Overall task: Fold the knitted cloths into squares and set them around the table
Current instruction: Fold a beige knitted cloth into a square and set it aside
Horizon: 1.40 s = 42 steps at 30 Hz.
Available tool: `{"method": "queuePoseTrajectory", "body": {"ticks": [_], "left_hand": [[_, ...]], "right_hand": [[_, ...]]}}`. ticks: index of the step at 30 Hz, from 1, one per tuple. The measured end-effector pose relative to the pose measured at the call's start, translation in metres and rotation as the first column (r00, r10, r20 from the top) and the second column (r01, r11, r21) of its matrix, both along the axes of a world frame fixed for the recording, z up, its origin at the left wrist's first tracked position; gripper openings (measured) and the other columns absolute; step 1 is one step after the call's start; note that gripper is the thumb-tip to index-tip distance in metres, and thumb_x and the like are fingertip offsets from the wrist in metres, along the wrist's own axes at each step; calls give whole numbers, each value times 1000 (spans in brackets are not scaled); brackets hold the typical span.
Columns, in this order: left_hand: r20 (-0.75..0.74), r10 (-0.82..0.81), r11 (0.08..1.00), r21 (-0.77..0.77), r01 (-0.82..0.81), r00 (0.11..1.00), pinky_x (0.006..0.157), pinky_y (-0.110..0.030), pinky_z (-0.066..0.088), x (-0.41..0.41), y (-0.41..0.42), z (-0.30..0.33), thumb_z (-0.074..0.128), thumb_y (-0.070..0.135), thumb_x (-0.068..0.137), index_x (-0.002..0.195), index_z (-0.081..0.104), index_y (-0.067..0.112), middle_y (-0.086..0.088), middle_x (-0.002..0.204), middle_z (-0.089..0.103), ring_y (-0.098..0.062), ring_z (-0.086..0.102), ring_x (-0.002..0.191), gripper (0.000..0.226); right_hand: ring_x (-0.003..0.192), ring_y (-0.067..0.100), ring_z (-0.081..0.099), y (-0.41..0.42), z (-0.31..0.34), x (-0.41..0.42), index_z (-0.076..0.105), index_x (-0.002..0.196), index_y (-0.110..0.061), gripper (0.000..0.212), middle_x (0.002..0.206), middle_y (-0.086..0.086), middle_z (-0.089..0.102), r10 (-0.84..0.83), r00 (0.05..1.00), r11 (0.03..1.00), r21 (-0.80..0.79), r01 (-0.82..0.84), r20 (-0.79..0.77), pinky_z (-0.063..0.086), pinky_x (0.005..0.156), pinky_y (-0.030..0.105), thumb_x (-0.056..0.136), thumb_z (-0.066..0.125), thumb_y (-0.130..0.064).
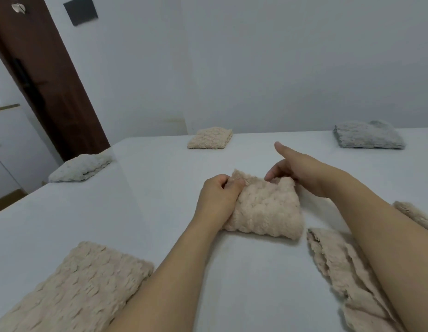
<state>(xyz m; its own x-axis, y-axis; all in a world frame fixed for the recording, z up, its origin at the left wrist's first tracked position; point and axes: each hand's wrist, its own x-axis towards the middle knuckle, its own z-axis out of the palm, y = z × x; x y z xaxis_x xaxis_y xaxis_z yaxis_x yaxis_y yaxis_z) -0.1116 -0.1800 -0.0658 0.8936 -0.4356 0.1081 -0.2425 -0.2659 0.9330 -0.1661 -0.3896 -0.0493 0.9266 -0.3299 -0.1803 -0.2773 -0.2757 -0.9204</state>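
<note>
Head view: three folded squares placed on surface (160, 236); both my hands (216, 195) (294, 173) pinch beige cloth (263, 209), half-folded; unfolded cloths (347, 271) remain.

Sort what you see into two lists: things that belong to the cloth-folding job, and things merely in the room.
Job: beige cloth in both hands; left hand; right hand; folded beige square; grey square; white square; unfolded beige cloths; table.

Not job: brown door; dark wall panel; cabinet.
</note>
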Motion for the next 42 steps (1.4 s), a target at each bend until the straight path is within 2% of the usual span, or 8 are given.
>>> {"method": "queuePoseTrajectory", "body": {"ticks": [8, 12, 16, 23, 28, 31, 38, 42], "left_hand": [[196, -78, 992, 115, 56, 978, 64, -40, 47, 28, -30, -8, 61, 48, 88, 76, 60, 19, 9, 62, 59, -14, 54, 61, 32], [202, -128, 990, -24, 136, 971, 59, -29, 43, 27, -34, -2, 64, 32, 94, 80, 62, 17, 12, 61, 57, -8, 50, 57, 21], [113, -105, 983, 162, 86, 988, 69, -36, 52, 27, -37, -2, 63, 38, 92, 88, 64, 16, -1, 77, 70, -19, 63, 69, 22], [-221, -96, 972, 188, 139, 971, 63, -27, 40, 8, -4, 11, 69, 26, 84, 80, 61, 15, -3, 77, 62, -18, 56, 68, 15], [-196, -109, 971, 187, 146, 975, 69, -27, 45, 0, 10, -4, 72, 32, 79, 75, 58, 20, 0, 75, 64, -18, 58, 71, 18], [-155, -53, 974, 209, 86, 986, 100, -47, 46, 1, 11, -14, 60, 53, 61, 75, 62, 31, 3, 82, 71, -31, 64, 100, 27], [-165, -129, 962, 217, 164, 978, 103, -57, 41, -8, 10, -6, 60, 53, 52, 82, 65, 27, -2, 82, 73, -36, 66, 102, 40], [-185, -141, 956, 230, 182, 973, 104, -55, 42, -7, 9, -6, 62, 55, 50, 86, 67, 19, -10, 95, 75, -34, 67, 102, 51]], "right_hand": [[89, 19, 66, 7, 9, 3, 71, 95, -15, 44, 95, 1, 72, 41, 986, 961, -264, -84, -162, 49, 82, 33, 80, 67, -56], [91, 18, 70, 7, 11, 0, 72, 100, -19, 38, 97, -1, 75, 39, 989, 981, -185, -65, -140, 50, 86, 32, 85, 62, -53], [98, 22, 62, 10, 14, -3, 67, 103, -7, 33, 106, 5, 67, -2, 988, 931, -361, -55, -157, 47, 92, 36, 94, 55, -37], [62, 10, 44, 13, 0, 2, 52, 101, -3, 21, 78, 0, 51, -84, 984, 763, -645, -39, -159, 32, 51, 23, 104, 38, -18], [62, 15, 45, 21, -3, 3, 53, 99, -6, 17, 92, 13, 60, -76, 975, 710, -698, -94, -208, 33, 52, 27, 97, 37, -11], [62, 17, 49, 27, 6, 0, 53, 91, -13, 13, 89, 5, 62, -25, 981, 739, -664, -113, -194, 35, 54, 28, 92, 41, -17], [73, 15, 55, 29, 13, 5, 56, 77, -17, 53, 77, -2, 60, -37, 981, 654, -746, -122, -192, 40, 65, 31, 92, 37, -64], [73, 12, 50, 34, 10, 5, 52, 89, -20, 42, 77, -7, 52, 2, 967, 651, -734, -194, -254, 37, 63, 30, 92, 44, -61]]}}
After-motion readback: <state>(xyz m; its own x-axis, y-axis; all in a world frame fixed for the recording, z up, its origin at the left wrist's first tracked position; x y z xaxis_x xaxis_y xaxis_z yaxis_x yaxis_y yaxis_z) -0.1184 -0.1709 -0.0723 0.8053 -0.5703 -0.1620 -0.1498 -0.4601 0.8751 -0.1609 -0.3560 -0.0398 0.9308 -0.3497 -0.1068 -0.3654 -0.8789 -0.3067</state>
